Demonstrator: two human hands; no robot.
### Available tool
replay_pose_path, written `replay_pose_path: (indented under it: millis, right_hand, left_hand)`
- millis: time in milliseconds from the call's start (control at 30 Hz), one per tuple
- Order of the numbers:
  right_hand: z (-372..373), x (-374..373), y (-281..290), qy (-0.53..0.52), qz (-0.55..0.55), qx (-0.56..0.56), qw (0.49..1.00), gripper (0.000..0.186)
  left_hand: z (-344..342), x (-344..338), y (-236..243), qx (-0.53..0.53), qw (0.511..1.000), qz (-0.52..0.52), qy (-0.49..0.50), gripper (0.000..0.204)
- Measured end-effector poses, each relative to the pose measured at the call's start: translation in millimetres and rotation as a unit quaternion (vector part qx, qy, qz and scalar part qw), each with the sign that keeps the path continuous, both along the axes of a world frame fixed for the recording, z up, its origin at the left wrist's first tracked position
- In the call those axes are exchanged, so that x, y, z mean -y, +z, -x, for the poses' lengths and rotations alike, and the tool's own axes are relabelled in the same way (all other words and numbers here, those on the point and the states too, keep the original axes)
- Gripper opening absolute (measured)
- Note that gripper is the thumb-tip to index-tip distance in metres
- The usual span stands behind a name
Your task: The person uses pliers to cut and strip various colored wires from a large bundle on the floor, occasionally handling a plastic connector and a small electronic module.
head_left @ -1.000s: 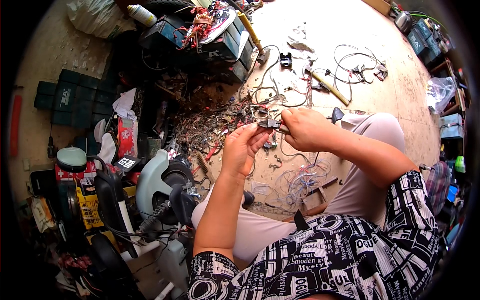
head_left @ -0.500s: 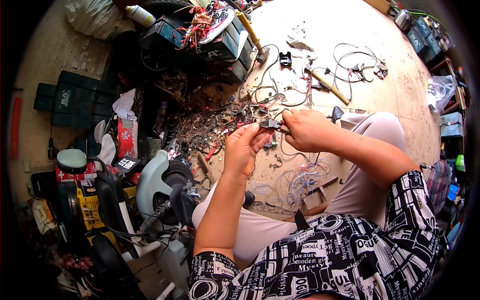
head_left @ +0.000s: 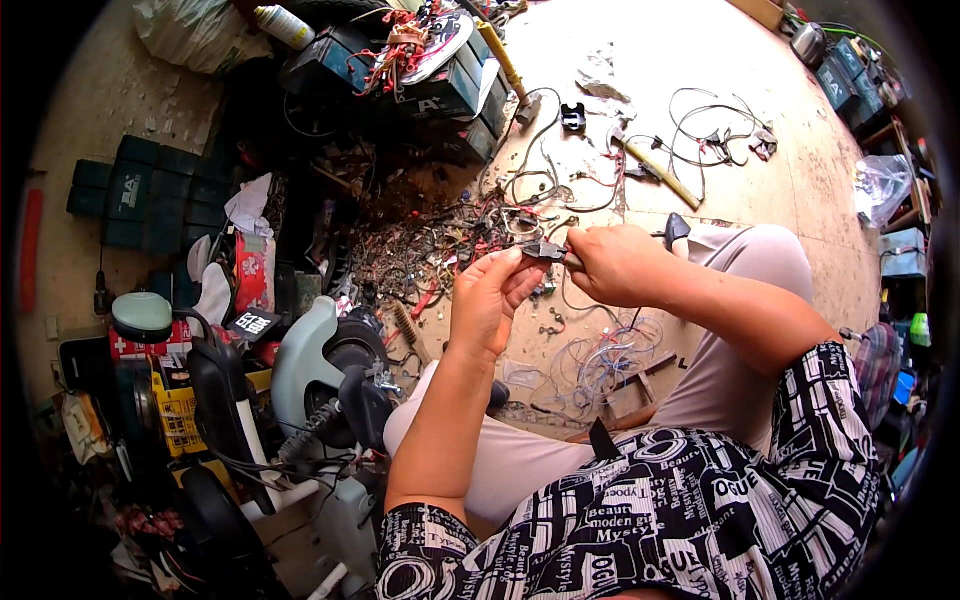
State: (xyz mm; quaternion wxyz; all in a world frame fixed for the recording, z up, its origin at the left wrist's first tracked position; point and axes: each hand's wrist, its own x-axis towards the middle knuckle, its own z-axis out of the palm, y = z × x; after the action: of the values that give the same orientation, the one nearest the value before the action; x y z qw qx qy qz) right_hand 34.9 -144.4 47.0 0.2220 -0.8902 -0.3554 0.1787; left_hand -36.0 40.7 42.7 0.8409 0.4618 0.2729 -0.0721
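Your left hand (head_left: 487,300) and right hand (head_left: 615,262) meet at frame center, both raised over the floor (head_left: 560,60). The right hand is curled shut on a small dark tool (head_left: 545,250), prob. pliers or cutters, its tip poking out toward 9 o'clock from the fist. Left hand fingers are bent, thumb and fingertips (head_left: 520,272) pinching at that tip; whatever thin bit sits between is too small to tell. So the tool is right between the two hands, touching both. Below the hands, at 6 o'clock of them, a loose bundle of pale wires (head_left: 600,360) lies on the floor beside your knee (head_left: 750,260). At 10 o'clock from the hands a tangle of wire scraps (head_left: 440,240) spreads out, w/ dark boxy batteries (head_left: 440,95) further up at 11. At 1 o'clock a yellow-handled tool (head_left: 665,178) lies among thin cables (head_left: 710,130). Far left, at 9 o'clock, stacked dark cases (head_left: 150,195); at 7 o'clock a pale scooter body part (head_left: 300,360) and black cables.
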Motion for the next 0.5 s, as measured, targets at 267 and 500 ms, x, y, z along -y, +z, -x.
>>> replay_pose_path:
  millis: [267,500]
  right_hand:
    - [-1.0,-1.2,3.8,0.007,0.004,-0.012,1.000,0.026]
    - [-1.4,-0.4,3.3,0.008,0.003,-0.020,1.000,0.026]
  left_hand:
    - [3.4,0.8,-0.6,0.032,0.993,-0.111,-0.006,0.015]
    - [4.3,2.5,1.5,0.058,0.988,-0.140,-0.025,0.017]
